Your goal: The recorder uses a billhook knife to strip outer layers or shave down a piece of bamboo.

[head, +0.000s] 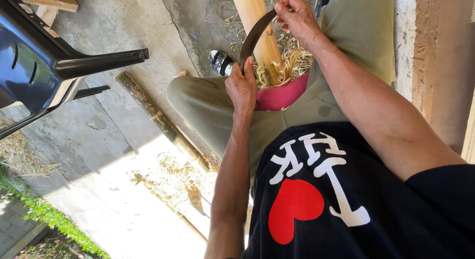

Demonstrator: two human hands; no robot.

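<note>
Two hands (241, 85) (297, 16) clasp one curved blade (253, 37), one pole (257, 21).

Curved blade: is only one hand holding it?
No, both hands grip the curved blade: the left hand at its lower end, the right hand at its upper end, across the pale pole.

Blade (255, 36): dark, dull metal — curved, matt
Pole (257, 26): pale bare wood, smooth where shaved
Shavings (284, 66): thin, curly wood strips, dry and fibrous
Pad (282, 96): pink cloth, soft-looking
Trousers (208, 105): olive cloth, matt
Chair (34, 66): dark plastic — glossy
Floor (114, 115): grey concrete, rough and cracked
</note>
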